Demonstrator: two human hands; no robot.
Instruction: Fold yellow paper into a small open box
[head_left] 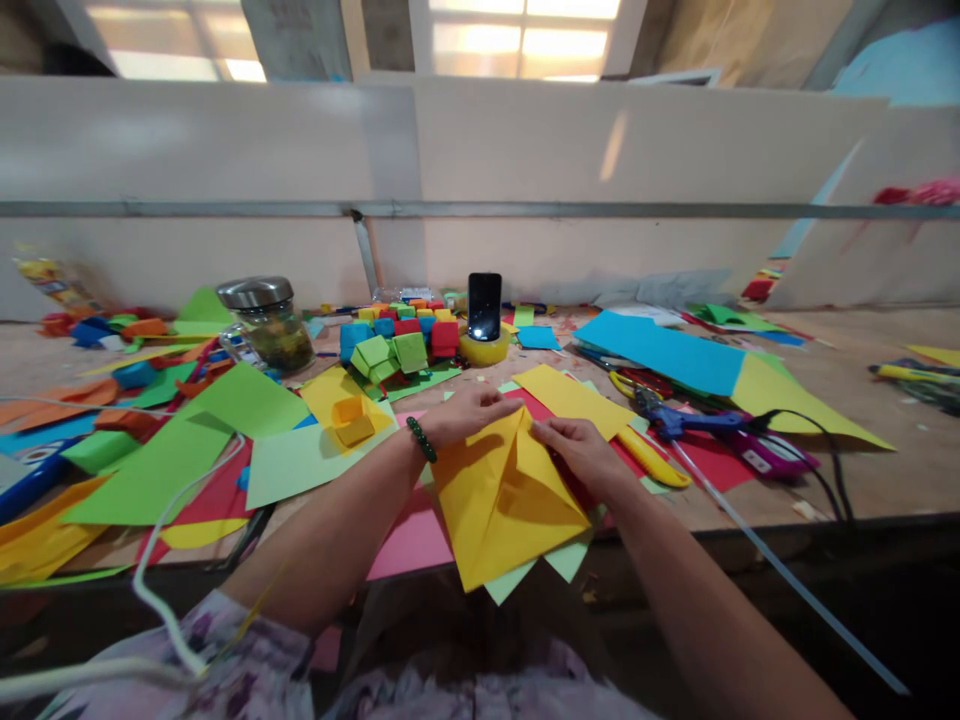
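Observation:
A sheet of yellow paper (499, 520) with folded flaps and creases lies at the table's front edge, between my hands. My left hand (471, 412), with a green bead bracelet at the wrist, grips its far left part, fingers pressed together near the top point. With thumb and fingers, my right hand (579, 447) pinches the flap on the far right. Pale green and pink sheets (416, 535) stick out from beneath the yellow paper. A small folded yellow box (352, 420) sits on papers left of my left wrist.
Several coloured paper cubes (405, 345) are piled behind my hands. A phone (484, 305) stands upright in a yellow tape roll (484, 348). To the left are a glass jar (266, 325) and a white cable (161, 545); right, a yellow cutter (652, 458) and blue-handled pliers (686, 420).

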